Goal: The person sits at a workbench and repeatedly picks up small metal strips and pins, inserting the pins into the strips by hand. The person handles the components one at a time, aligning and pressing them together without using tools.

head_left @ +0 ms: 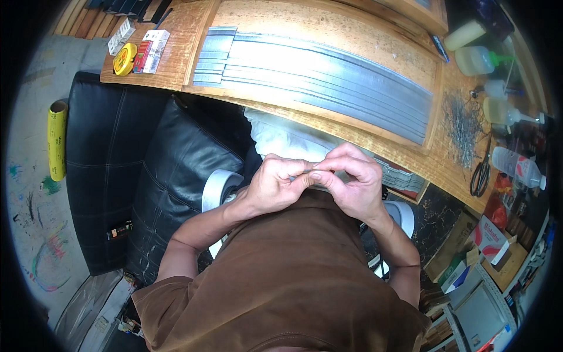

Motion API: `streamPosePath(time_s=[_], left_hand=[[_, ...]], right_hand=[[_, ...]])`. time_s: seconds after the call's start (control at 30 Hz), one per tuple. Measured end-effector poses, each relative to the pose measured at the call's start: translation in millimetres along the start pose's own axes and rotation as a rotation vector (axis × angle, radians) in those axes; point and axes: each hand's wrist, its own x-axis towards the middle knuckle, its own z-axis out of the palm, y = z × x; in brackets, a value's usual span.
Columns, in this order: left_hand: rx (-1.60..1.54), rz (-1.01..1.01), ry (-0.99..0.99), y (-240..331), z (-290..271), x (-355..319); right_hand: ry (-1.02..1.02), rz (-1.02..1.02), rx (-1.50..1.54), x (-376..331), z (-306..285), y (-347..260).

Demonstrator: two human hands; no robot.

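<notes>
Close together in front of my brown shirt, my two hands meet just short of the bench's near edge. My left hand [274, 184] is closed, thumb against forefinger. A thin, dark, narrow piece [307, 171] shows between its fingertips and those of my right hand [353, 180], also closed in a pinch. The piece is too small and too much covered by fingers to name. Beyond the hands, grey metallic strips [328, 76] lie side by side in a shallow recess of the wooden bench [264, 101]. A shorter stack of strips [214, 50] overlaps their left end.
A heap of thin wire pieces [462, 129] and black-handled scissors [482, 173] lie on the bench's right end, beside several plastic bottles [519, 166]. At the left end are a yellow tape measure [124, 59] and small boxes [153, 51]. A black padded seat [111, 170] stands left.
</notes>
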Motion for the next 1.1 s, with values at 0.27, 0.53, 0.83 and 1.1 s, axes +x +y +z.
streamPosePath(time_s=[0.27, 0.53, 0.83, 1.1], left_hand=[[0.032, -0.002, -0.026, 5, -3, 2], [0.031, -0.025, -0.025, 10, -3, 4], [0.016, -0.067, -0.046, 16, -5, 6], [-0.042, 0.113, 0.092, 21, 2, 13]], right_hand=[[0.002, -0.042, -0.079, 0, 1, -4], [0.024, -0.081, -0.095, -1, 3, -3], [0.049, -0.099, -0.095, -1, 4, -4], [0.272, -0.116, -0.385, -6, -56, -57]])
